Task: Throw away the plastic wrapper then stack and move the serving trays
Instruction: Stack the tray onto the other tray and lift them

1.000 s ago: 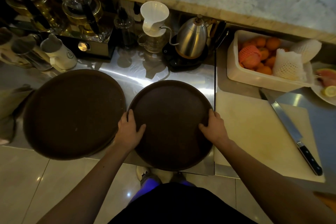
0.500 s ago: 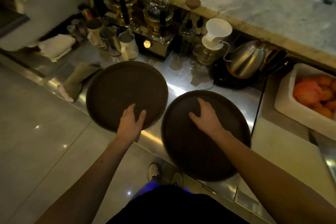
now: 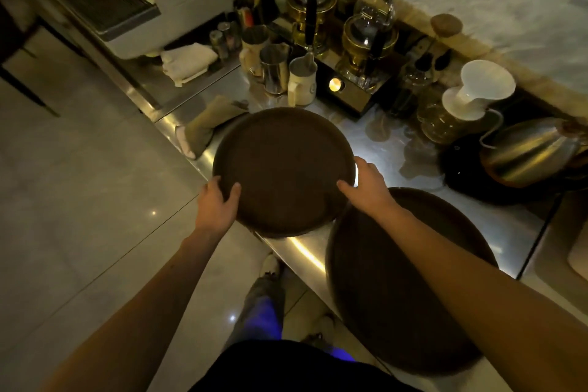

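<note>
Two round dark brown serving trays lie on the steel counter (image 3: 375,143). The left tray (image 3: 283,165) sits partly over the counter's front edge. My left hand (image 3: 219,200) grips its near-left rim, thumb on top. My right hand (image 3: 366,184) grips its right rim. The right tray (image 3: 391,289) lies closer to me, overhanging the counter edge, with my right forearm crossing above it. No plastic wrapper is in view.
Behind the trays stand metal pitchers (image 3: 275,71), glass siphon brewers (image 3: 369,32), a white dripper on a glass server (image 3: 474,95) and a steel kettle (image 3: 531,153). A folded cloth (image 3: 203,130) lies left of the left tray. A marble ledge (image 3: 496,3) runs behind.
My right hand left the right tray and moved onto the left tray's right rim. My left hand shifted to that tray's near-left rim. The view swung left.
</note>
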Demonstrator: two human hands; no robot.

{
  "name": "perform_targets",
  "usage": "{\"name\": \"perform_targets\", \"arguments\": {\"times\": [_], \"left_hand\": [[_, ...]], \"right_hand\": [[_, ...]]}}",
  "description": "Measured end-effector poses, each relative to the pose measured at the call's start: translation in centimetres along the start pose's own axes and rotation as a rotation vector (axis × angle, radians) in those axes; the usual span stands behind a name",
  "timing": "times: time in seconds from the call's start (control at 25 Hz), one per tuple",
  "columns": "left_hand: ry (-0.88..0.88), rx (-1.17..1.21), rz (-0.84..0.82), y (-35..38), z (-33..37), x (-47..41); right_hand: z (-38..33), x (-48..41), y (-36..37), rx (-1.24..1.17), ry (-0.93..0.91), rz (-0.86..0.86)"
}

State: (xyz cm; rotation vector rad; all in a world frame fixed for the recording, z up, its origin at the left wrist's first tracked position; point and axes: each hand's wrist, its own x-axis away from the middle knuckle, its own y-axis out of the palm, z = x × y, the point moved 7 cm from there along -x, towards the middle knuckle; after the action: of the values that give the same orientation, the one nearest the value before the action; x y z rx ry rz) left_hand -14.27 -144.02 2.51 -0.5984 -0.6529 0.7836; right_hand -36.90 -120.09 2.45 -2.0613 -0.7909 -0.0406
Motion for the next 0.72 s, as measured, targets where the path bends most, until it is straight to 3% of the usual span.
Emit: {"name": "perform_targets", "arguments": {"times": [0.32, 0.72], "left_hand": [[-0.120, -0.005, -0.137, -0.2, -1.9, -10.6], [-0.051, -0.050, -0.249, 0.8, -1.1, -15.0]], "right_hand": [[0.7, -6.9, 1.5, 0.048, 0.285, -0.021], [1.6, -8.2, 2.1, -0.031, 0.530, 0.075]]}}
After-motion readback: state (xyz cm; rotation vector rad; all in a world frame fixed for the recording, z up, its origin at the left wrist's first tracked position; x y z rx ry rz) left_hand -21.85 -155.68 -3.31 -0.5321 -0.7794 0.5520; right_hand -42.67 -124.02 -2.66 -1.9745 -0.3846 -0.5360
